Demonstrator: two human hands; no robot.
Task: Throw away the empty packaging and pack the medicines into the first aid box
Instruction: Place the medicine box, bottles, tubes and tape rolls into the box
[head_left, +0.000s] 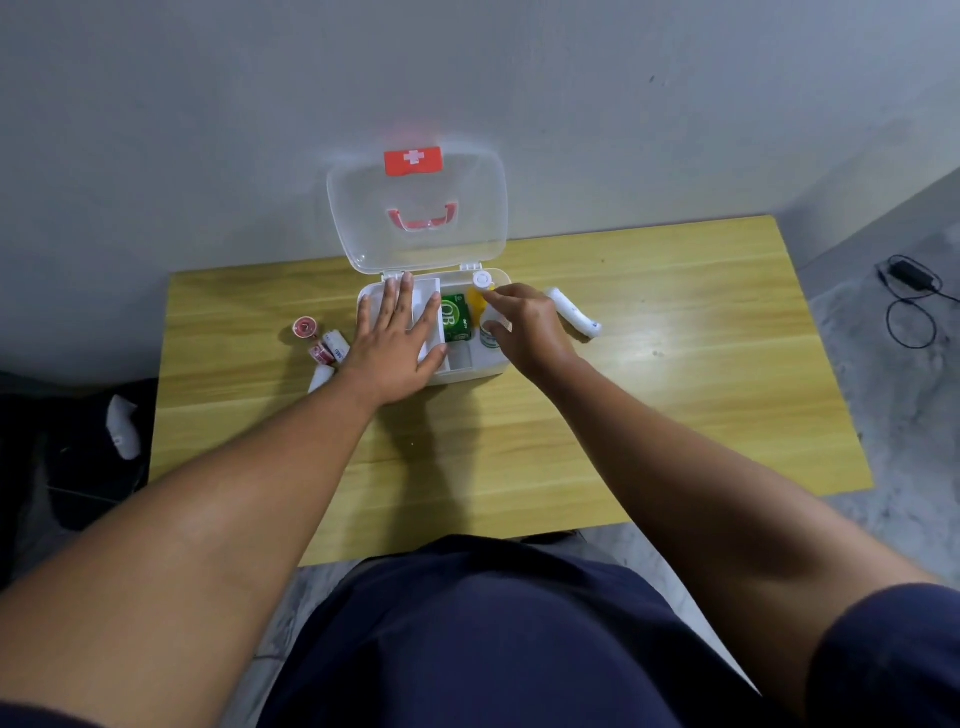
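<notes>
The white first aid box (470, 371) stands open at the back of the wooden table, its clear lid (415, 208) upright against the wall. My left hand (400, 338) lies flat with spread fingers on the box's left tray. My right hand (524, 325) holds a small white bottle (489, 332) inside the right compartment. A green carton (456, 318) lies in the middle compartment. An orange bottle with a white cap (480, 286) sits at the box's back right.
Left of the box lie small red-and-white rolls and tubes (324, 345). A white thermometer-like tube (574, 312) lies to the right. A black bin bag holding white packaging (122, 426) is on the floor at left. A black cable (909, 301) lies on the floor at right.
</notes>
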